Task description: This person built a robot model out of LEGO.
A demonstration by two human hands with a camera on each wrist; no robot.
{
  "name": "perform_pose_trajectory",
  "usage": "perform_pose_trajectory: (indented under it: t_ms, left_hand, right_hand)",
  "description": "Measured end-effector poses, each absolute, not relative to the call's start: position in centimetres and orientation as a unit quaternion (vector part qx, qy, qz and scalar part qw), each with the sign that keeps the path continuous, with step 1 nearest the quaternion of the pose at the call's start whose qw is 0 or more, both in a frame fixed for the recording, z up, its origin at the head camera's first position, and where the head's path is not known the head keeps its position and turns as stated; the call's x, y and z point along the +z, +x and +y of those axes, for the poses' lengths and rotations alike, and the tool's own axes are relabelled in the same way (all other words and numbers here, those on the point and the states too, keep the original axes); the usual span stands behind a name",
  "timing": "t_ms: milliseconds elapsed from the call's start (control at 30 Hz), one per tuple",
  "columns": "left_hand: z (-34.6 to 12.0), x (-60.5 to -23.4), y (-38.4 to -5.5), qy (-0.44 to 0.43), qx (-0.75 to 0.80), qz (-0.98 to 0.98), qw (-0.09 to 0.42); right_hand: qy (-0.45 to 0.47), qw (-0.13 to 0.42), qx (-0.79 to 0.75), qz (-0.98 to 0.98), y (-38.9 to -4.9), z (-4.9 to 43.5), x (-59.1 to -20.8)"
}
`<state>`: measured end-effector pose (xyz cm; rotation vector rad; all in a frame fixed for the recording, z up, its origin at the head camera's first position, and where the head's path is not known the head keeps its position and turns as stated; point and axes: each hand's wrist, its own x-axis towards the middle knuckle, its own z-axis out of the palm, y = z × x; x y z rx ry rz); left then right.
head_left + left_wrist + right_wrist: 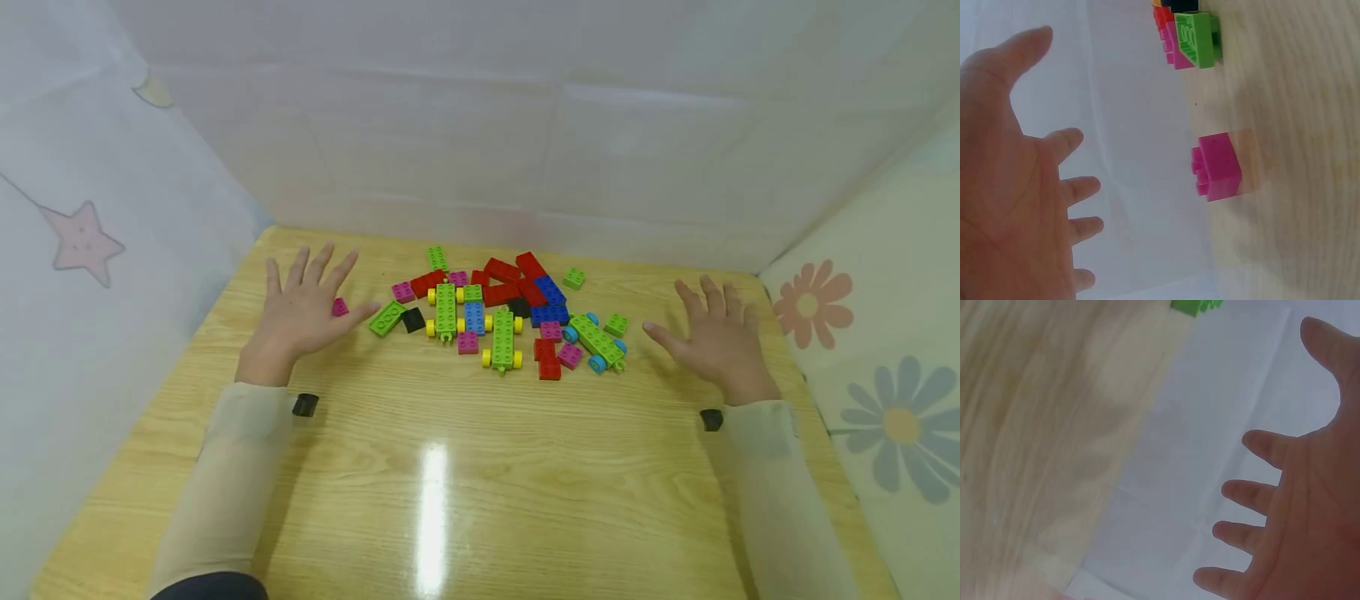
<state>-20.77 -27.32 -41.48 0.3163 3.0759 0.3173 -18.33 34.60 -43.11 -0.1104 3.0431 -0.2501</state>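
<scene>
My left hand (300, 312) is held above the table's left part with its fingers spread, holding nothing. Partly hidden behind it in the head view is a magenta brick (1219, 167), which the left wrist view shows apart from the palm. To its right lie a green brick (386, 319) and a black brick (413, 320). Over the right part hovers my right hand (716, 346), fingers spread and nothing in them. Nearest to it are a small green brick (617, 324) and a green wheeled base (597, 340) with blue wheels.
Two green wheeled bases with yellow wheels (446, 312) stand mid-table. Around them lie several red bricks (501, 294), dark blue bricks (550, 315) and magenta bricks (468, 342). Pale cloth walls (487, 150) enclose the wooden table (570, 483) at the back and sides.
</scene>
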Motion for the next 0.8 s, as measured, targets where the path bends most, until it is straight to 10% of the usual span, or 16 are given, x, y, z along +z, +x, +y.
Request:
perform_pose_trajectory:
  t_ms: [400, 800]
  left_hand:
    - [-23.7, -43.2, -22.4, 0.212, 0.182, 0.96, -0.011]
    - [-14.8, -42.9, -21.5, 0.306, 0.22, 0.924, 0.062]
  right_hand:
    - [-0.158, 0.008, -0.145, 0.977, -19.7, 27.3, -42.1]
    - [-0.212, 0.131, -0.236, 0.939, -21.7, 19.9, -42.9]
